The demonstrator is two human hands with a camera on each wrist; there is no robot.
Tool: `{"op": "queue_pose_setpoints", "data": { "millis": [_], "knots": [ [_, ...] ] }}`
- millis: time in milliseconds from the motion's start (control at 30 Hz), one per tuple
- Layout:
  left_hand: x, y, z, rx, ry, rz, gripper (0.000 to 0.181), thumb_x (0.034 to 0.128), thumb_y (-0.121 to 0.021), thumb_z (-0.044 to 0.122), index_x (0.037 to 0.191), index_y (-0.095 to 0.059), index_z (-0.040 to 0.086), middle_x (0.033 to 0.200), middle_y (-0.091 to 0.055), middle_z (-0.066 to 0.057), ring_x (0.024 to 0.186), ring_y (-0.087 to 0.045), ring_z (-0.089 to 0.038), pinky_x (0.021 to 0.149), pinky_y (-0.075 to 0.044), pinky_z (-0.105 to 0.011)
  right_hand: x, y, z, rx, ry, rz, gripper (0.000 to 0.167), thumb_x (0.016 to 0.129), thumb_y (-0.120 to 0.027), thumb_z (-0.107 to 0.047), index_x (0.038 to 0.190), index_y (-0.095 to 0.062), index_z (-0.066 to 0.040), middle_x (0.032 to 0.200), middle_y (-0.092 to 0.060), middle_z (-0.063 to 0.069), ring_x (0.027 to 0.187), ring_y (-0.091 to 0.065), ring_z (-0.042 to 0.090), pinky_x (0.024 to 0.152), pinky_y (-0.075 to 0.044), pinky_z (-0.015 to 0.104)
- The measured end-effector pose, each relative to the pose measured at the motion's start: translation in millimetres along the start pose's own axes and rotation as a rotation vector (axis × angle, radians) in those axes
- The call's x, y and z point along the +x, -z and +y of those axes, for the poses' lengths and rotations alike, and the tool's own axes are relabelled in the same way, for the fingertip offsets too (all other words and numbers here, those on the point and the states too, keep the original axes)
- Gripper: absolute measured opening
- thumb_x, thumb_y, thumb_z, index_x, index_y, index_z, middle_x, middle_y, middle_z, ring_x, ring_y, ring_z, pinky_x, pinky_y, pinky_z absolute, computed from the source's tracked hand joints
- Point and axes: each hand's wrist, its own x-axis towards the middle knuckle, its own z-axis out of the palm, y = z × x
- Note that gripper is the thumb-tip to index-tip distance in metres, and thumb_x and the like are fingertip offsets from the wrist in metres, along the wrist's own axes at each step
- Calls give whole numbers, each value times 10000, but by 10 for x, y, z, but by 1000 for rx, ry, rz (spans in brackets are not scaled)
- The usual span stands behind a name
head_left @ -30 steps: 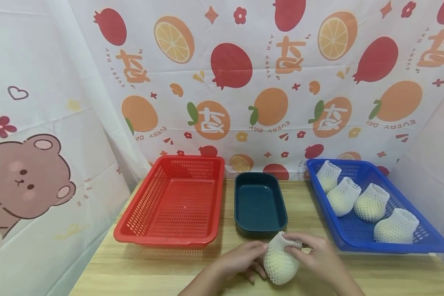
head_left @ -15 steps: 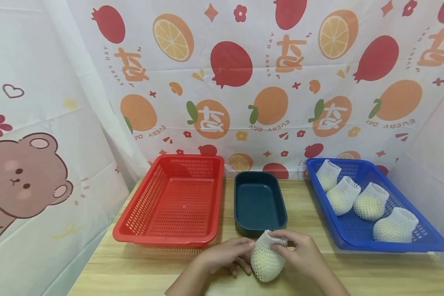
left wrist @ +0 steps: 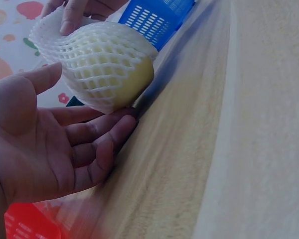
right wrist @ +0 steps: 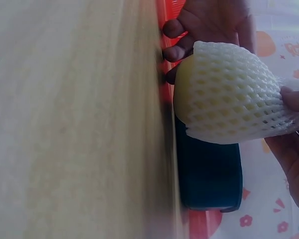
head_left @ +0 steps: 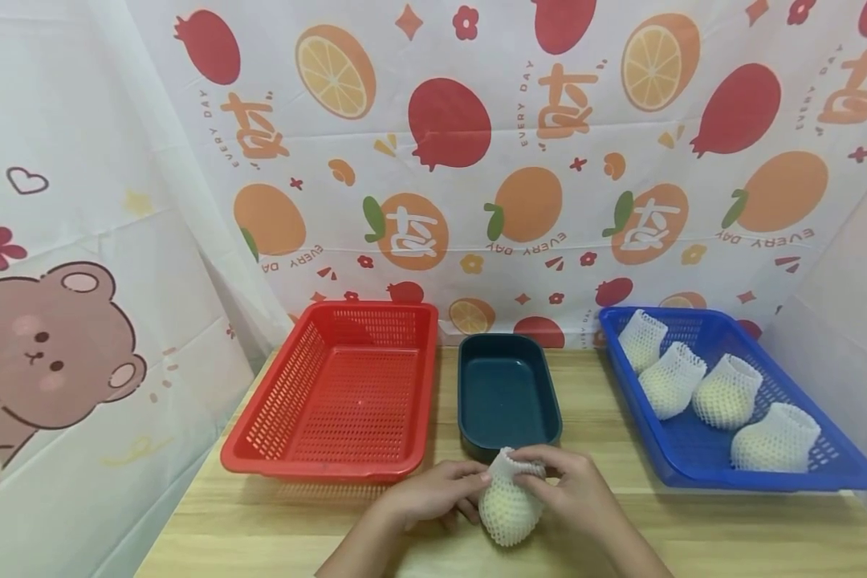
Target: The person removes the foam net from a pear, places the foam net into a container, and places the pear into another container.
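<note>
A pale yellow fruit in a white foam net (head_left: 509, 509) is near the front of the wooden table. My right hand (head_left: 571, 491) pinches the gathered neck of the net between thumb and fingers. At the fruit's left side is my left hand (head_left: 437, 494), its palm turned to the fruit. In the left wrist view the left hand's fingers (left wrist: 84, 134) lie loosely bent along the fruit's lower side and the thumb stands apart. The fruit's bare yellow end (right wrist: 183, 92) shows past the net in the right wrist view.
A red basket (head_left: 332, 469) stands at the left and a dark teal tub (head_left: 509, 446) just beyond the hands. Several netted fruits (head_left: 726, 393) lie in the blue basket (head_left: 766, 482) at the right. A fruit-print cloth (head_left: 470, 201) hangs behind the table (head_left: 694, 530).
Both hands and the netted fruit have moved left together in the head view. The right hand keeps its pinch on the net. Baskets and tub have stayed put.
</note>
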Motion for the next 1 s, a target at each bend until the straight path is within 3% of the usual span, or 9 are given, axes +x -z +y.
{"op": "queue_pose_setpoints", "data": {
  "millis": [333, 567, 1000],
  "knots": [
    [-6, 15, 14, 12, -8, 27, 406, 1009, -527, 362, 1289, -606, 78, 920, -695, -68, 821, -659, -246, 547, -445, -284, 31, -36, 53, -10, 16, -16, 253, 792, -798, -52, 1015, -745, -161, 977, -757, 11, 882, -670, 38, 654, -567, 240],
    [-9, 17, 24, 38, -3, 51, 394, 1010, -528, 361, 1272, -614, 80, 879, -683, -53, 798, -653, -232, 536, -439, -290, 65, -25, 67, -18, -89, -74, 283, 801, -783, -36, 1022, -742, -207, 1008, -747, -45, 892, -659, 25, 680, -556, 234],
    [-6, 31, 53, 83, -16, 92, 424, 994, -554, 372, 1252, -608, 40, 868, -699, -71, 783, -669, -254, 542, -477, -294, 294, 87, 48, 70, -268, -355, 291, 856, -766, -179, 1131, -706, -249, 1128, -706, -45, 893, -599, 79, 698, -516, 222]
  ]
}}
